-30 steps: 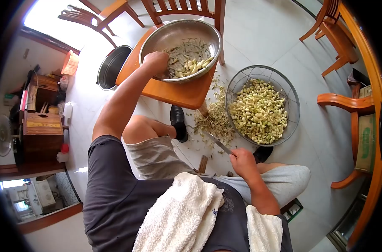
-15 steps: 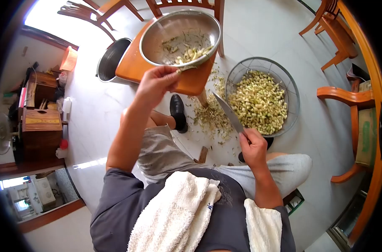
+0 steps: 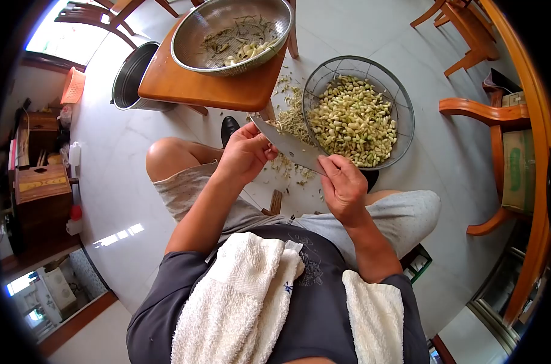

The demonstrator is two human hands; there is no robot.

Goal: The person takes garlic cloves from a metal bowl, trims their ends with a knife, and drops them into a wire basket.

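Observation:
My right hand (image 3: 343, 187) is closed round the handle end of a knife (image 3: 290, 145), whose broad blade points up and left. My left hand (image 3: 246, 151) is pinched at the blade's far end, and what it holds is mostly hidden behind the blade. Beyond the knife, a wire basket (image 3: 407, 136) holds many pale green and white pieces (image 3: 354, 121). A metal colander (image 3: 187, 45) on a wooden chair contains a few whitish pieces (image 3: 250, 51) and thin stringy bits. Trimmings (image 3: 293, 121) lie scattered on the floor between chair and basket.
A dark metal bucket (image 3: 130, 79) stands left of the wooden chair (image 3: 197, 88). More chairs (image 3: 472, 36) are at the upper and right edges. A cardboard box (image 3: 518, 170) is at the right. A white towel (image 3: 233, 297) hangs over my chest.
My left hand has left the colander and come down beside the blade. My right hand has raised the knife and brought it over to the left hand. The view has shifted.

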